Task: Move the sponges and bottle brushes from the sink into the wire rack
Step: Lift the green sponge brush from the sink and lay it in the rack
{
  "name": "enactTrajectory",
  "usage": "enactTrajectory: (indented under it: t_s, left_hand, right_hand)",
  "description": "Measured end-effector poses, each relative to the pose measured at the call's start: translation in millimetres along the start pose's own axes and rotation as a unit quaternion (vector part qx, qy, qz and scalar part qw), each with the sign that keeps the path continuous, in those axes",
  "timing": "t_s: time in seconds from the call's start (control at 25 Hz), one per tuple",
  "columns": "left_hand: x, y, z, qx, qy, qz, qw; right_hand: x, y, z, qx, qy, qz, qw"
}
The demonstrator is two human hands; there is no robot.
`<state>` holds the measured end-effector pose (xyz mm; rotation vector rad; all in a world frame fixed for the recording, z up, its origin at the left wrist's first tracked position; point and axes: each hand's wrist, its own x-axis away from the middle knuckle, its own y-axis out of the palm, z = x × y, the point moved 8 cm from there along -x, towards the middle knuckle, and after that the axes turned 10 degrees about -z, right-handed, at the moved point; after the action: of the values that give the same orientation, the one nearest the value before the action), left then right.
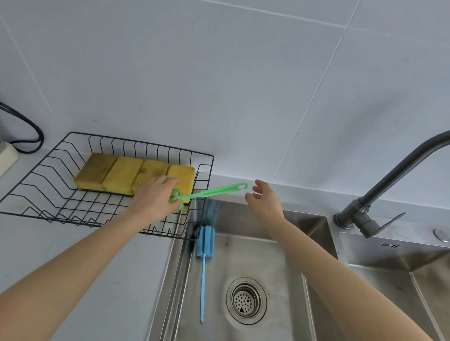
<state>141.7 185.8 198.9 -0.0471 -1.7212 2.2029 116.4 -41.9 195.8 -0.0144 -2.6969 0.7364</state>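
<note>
Brushed steel sink (270, 339), black wire rack (55, 154), porous sponges (124, 174), plastic brushes (203, 283).

The left hand (155, 195) covers most of the green bottle brush (210, 192) head and part of the sponge (182, 178) nearest the sink (279, 340). Right of the sink, the tap (398, 181) spout is cut off by the picture's edge.
</note>
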Motion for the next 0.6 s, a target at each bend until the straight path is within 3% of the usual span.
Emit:
enactTrajectory:
  t_s: [0.28,0.6]
  left_hand:
    - [17.8,-16.1,54.6,-0.055,0.083,0.034,0.994]
    - [28.1,15.0,102.2,-0.084,0.125,0.012,0.989]
  right_hand:
    - [23.1,-3.0,17.8,0.032,0.014,-0.022,0.999]
    - [39.4,5.8,53.9,0.036,0.029,-0.046,0.998]
